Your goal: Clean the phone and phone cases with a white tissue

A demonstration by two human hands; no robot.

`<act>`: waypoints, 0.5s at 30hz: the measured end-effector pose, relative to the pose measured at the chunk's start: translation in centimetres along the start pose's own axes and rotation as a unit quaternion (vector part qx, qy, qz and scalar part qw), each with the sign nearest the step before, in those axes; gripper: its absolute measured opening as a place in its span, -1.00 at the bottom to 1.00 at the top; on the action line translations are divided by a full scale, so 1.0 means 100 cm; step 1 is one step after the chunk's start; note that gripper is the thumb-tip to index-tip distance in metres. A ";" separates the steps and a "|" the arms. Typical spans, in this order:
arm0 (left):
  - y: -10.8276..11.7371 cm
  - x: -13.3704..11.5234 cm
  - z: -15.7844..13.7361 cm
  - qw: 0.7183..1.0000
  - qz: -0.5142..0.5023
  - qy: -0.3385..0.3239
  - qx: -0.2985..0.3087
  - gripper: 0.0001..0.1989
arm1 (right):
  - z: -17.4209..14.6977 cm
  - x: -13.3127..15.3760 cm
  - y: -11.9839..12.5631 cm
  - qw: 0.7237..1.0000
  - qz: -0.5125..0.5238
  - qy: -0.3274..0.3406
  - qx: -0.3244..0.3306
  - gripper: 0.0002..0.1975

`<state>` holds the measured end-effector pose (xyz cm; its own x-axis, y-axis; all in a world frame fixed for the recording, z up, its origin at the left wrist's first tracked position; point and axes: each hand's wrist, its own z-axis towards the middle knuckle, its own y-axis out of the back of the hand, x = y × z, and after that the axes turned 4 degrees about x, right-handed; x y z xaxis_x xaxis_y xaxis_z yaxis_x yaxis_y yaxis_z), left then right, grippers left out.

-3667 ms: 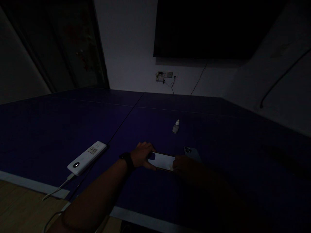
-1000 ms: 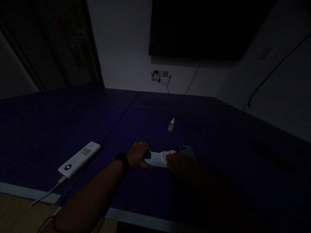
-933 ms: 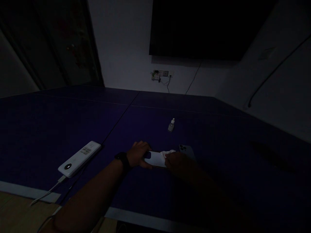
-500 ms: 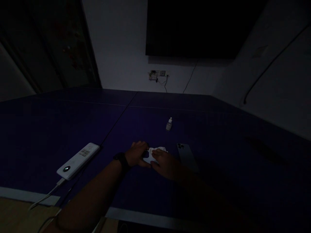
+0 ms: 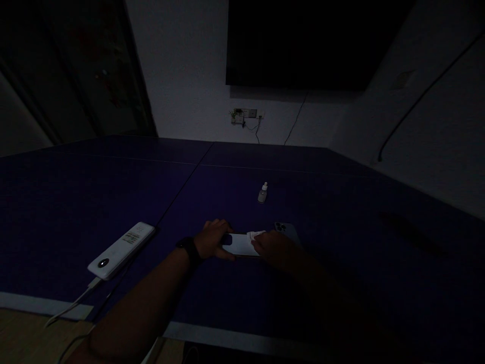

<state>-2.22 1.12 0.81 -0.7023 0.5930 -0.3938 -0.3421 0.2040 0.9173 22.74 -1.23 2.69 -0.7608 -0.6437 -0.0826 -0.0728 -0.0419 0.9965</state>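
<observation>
A pale phone case (image 5: 240, 244) lies crosswise on the dark blue table, the table's colour showing through its camera cutout. My left hand (image 5: 214, 239), with a black band on the wrist, grips the case's left end between thumb and fingers. Bunched in the fingers of my right hand (image 5: 278, 247) is a white tissue or cloth (image 5: 253, 235), pressed on the right part of the case. That hand hides the case's right end. Just behind it lies a bluish phone (image 5: 290, 231), camera side up and partly covered by the hand.
A small dropper-like bottle (image 5: 262, 193) with a white top stands beyond the hands. At the left lies a white power bank (image 5: 123, 250) with a cable (image 5: 78, 302) plugged in. A large dark screen (image 5: 318, 43) hangs on the wall. The room is dim.
My right hand has slid to the right along the case with the tissue or cloth, baring the case's middle and covering more of the phone. My left hand stays on the left end.
</observation>
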 end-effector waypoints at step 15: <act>0.002 0.000 -0.001 1.000 -0.004 0.007 0.004 -0.31 | 0.007 0.004 -0.005 0.983 0.116 0.126 -0.069 -0.66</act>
<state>-2.32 1.11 0.94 -0.7085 0.5804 -0.4014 -0.3418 0.2155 0.9147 22.01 -0.91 2.19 -0.5617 -0.8161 0.1358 0.1849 0.0362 0.9821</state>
